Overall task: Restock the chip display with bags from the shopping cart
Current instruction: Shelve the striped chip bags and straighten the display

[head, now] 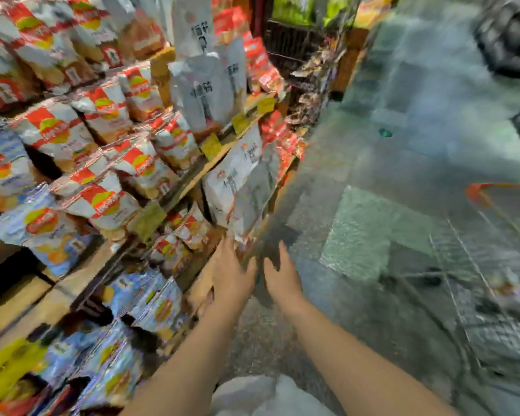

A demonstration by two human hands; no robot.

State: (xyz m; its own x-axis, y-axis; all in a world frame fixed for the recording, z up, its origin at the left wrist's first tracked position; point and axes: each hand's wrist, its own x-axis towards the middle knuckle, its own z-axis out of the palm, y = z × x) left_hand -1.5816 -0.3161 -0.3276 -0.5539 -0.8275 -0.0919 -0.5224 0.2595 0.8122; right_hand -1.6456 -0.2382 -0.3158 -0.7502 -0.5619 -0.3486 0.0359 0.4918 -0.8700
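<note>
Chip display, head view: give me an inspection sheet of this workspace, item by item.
Surface: tiered shelves, stocked, with yellow price tags.
Job's things: white-and-red chip bags in rows; blue chip bags lower down; tall white bags at the shelf end; shopping cart at right, blurred.
Clutter: nothing seen.
Grippers: left hand open, fingers at a tall white bag's bottom edge; right hand open beside it, holding nothing.
Cables: nothing seen.
Surroundings: grey tiled floor; more shelves beyond.
</note>
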